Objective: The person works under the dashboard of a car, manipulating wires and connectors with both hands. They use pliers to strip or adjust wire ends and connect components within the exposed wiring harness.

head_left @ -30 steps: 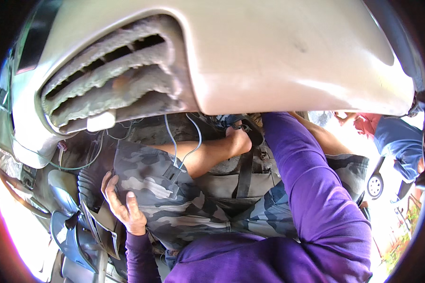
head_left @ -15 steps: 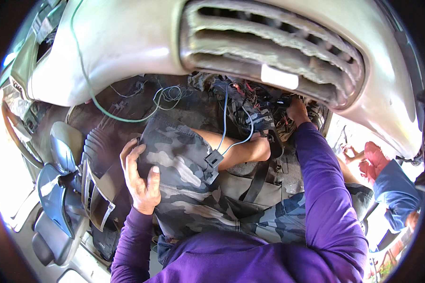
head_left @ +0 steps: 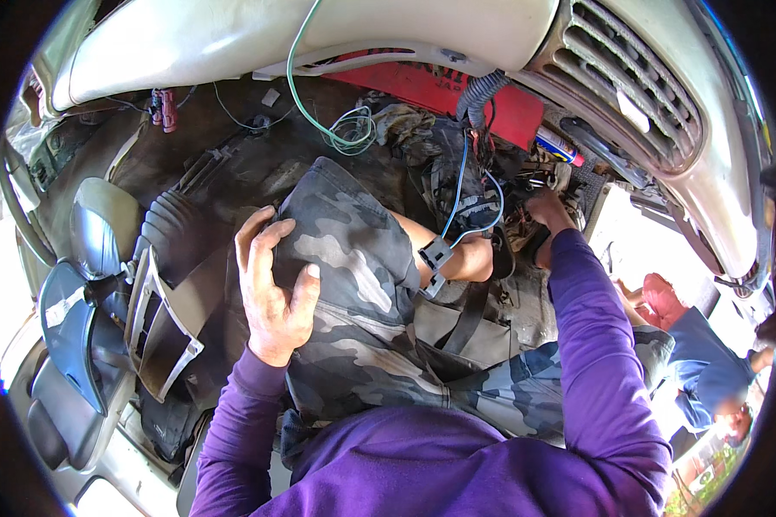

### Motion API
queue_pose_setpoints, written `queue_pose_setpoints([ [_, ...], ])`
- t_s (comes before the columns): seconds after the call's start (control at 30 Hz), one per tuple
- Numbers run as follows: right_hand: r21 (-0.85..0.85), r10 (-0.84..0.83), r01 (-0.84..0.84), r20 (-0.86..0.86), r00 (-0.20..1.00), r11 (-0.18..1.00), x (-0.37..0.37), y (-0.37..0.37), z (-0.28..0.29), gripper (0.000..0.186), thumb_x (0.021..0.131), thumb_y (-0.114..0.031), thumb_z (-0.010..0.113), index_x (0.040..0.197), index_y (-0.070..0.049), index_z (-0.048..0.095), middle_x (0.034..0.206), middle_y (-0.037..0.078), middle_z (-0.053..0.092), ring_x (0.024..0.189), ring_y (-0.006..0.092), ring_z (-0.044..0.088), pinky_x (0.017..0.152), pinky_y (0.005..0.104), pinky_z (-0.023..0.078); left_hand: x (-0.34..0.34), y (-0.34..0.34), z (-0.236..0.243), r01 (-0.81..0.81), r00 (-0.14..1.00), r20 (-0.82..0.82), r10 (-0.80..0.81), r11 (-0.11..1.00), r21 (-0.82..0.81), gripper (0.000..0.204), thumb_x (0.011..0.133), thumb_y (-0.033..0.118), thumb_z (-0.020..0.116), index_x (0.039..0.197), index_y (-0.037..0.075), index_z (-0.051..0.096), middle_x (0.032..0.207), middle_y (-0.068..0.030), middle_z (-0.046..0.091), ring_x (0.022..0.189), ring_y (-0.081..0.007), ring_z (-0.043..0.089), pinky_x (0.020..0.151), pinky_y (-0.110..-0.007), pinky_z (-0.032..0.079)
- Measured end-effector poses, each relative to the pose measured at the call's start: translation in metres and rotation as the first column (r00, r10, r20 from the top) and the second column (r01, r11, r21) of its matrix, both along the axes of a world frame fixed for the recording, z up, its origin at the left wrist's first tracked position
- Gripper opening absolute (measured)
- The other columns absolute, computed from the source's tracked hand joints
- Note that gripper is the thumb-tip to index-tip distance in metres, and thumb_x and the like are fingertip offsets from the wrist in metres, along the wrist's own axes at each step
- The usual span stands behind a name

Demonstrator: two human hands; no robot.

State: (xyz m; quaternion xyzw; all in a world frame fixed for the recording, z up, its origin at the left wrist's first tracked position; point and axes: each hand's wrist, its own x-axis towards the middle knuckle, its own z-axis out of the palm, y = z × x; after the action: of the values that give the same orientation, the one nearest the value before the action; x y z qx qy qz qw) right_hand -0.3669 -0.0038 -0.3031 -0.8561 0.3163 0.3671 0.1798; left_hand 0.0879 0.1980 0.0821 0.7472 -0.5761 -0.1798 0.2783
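Observation:
My left hand (head_left: 272,293) lies flat on my knee in camouflage shorts (head_left: 353,284), fingers spread, holding nothing. My right arm in a purple sleeve (head_left: 599,362) stretches forward under the cream dashboard (head_left: 457,30). My right hand (head_left: 545,209) is up among a tangle of wires (head_left: 491,172) there, and its fingers are hidden. Two blue wires (head_left: 466,207) run down from the tangle to a grey plug (head_left: 435,256) that hangs over my bare knee. A green wire (head_left: 319,112) loops down from the dashboard.
A red panel (head_left: 457,86) shows behind the wiring. A rubber gear-lever boot (head_left: 168,228) and a loose grey trim piece (head_left: 159,336) sit at my left, beside a seat (head_left: 69,327). Another person in a blue shirt (head_left: 703,362) crouches outside the open door at right.
The view has swung down and right, so the dashboard vent now sits at the upper right. My left hand stays on my knee and my right hand stays in the wiring.

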Motion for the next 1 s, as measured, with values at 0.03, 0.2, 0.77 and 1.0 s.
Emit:
queue_pose_setpoints([
  [0.03, 0.040, 0.093, -0.092, -0.006, 0.996, 0.995, 0.014, 0.003, 0.005, 0.030, 0.081, -0.023, 0.067, 0.096, 0.002, 0.074, 0.101, 0.024, 0.074, 0.105, 0.0384, 0.070, 0.090, 0.0457, 0.054, 0.000, 0.002, -0.001, -0.008, 1.000, -0.003, 0.008, 1.000, -0.001, 0.052, 0.080, 0.020, 0.069, 0.127, 0.001, 0.059, 0.137, -0.0261, 0.051, 0.127, -0.0419, 0.052, 0.110, -0.049, 0.039],
  [0.2, 0.097, -0.587, 0.582, 0.036, 0.809, 0.808, 0.032, 0.012, 0.019, 0.027, 0.085, -0.021, 0.065, 0.101, -0.002, 0.075, 0.098, 0.020, 0.075, 0.110, 0.0369, 0.068, 0.091, 0.0443, 0.054, 0.002, 0.004, -0.002, -0.010, 1.000, -0.017, 0.010, 1.000, -0.001, 0.052, 0.082, 0.024, 0.071, 0.127, 0.001, 0.059, 0.136, -0.0261, 0.051, 0.126, -0.0419, 0.052, 0.109, -0.049, 0.040],
  [0.77, 0.337, -0.533, 0.496, 0.020, 0.846, 0.800, 0.015, -0.013, 0.091, 0.032, 0.092, -0.029, 0.067, 0.113, -0.006, 0.075, 0.101, 0.013, 0.076, 0.091, 0.0204, 0.069, 0.080, 0.0361, 0.055, 0.004, 0.005, -0.007, 0.000, 0.998, -0.060, -0.004, 0.998, -0.061, 0.050, 0.080, 0.016, 0.070, 0.127, 0.004, 0.059, 0.137, -0.0247, 0.051, 0.125, -0.0420, 0.053, 0.108, -0.048, 0.042],
  [1.0, 0.861, -0.693, 0.258, -0.142, -0.707, -0.439, 0.029, 0.004, 0.152, 0.012, 0.091, -0.025, 0.072, 0.090, -0.014, 0.067, 0.076, 0.002, 0.059, 0.058, 0.0178, 0.048, 0.070, 0.0423, 0.049, 0.003, 0.009, -0.011, -0.010, 1.000, -0.028, 0.007, 0.994, -0.105, 0.047, 0.081, 0.014, 0.072, 0.125, 0.004, 0.060, 0.135, -0.0230, 0.052, 0.126, -0.0410, 0.053, 0.107, -0.047, 0.044],
])
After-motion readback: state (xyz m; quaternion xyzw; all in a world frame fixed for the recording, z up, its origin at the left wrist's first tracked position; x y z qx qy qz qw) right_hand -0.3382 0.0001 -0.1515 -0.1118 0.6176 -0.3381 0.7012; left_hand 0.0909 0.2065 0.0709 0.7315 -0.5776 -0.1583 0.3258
